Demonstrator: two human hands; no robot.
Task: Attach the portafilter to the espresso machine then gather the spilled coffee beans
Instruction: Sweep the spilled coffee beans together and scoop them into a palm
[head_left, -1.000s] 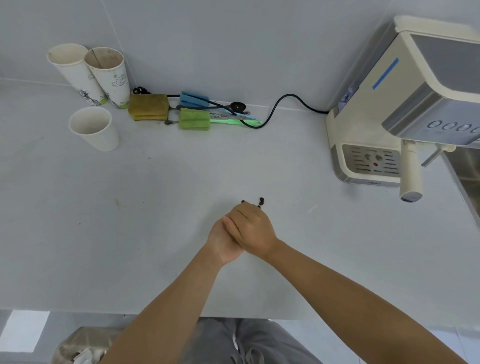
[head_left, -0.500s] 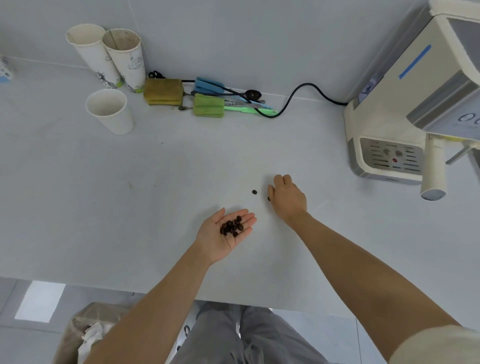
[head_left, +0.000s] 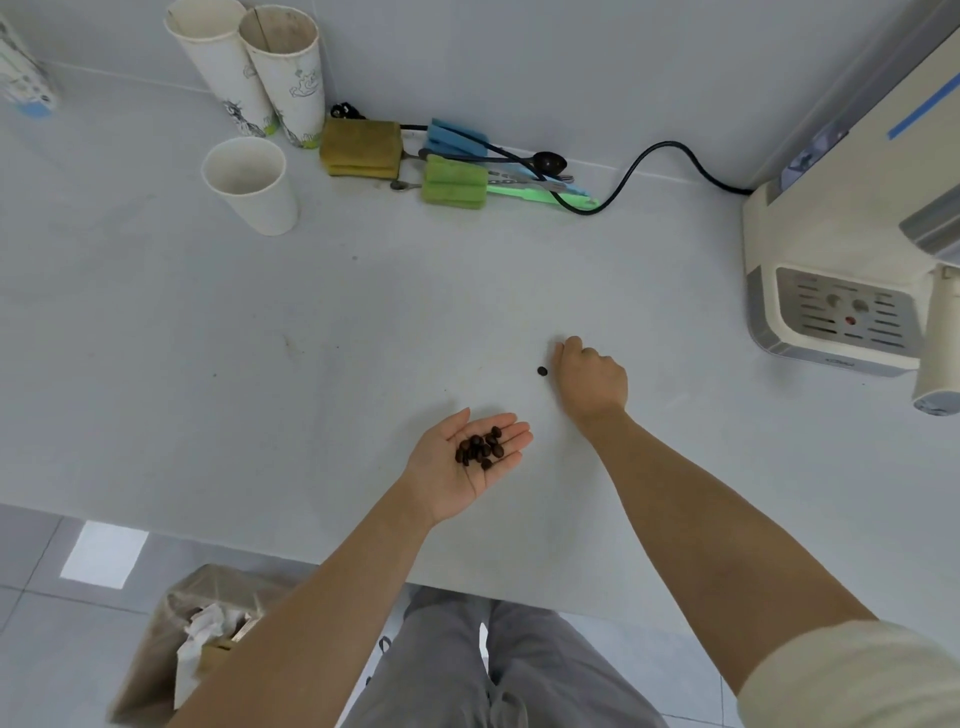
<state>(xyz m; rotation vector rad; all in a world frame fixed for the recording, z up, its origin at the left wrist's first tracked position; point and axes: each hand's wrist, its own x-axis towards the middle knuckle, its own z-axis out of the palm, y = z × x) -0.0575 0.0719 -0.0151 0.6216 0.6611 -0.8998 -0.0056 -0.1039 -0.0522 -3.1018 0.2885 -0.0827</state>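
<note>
A pale counter (head_left: 208, 364) fills the frame, tiled floor (head_left: 41, 597) below. At centre, the left hand (head_left: 457, 467) lies palm-up, fingers spread, cradling coffee beans (head_left: 480, 449). The right hand (head_left: 592, 379), fingers curled under, rests beside one loose bean (head_left: 542, 370). The coffee machine (head_left: 841, 249) stands at right.

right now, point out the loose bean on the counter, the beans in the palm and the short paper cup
loose bean (head_left: 542, 371), head view, its centre
beans in the palm (head_left: 480, 449), head view, middle of the pile
short paper cup (head_left: 270, 208), head view, its outer wall
</note>
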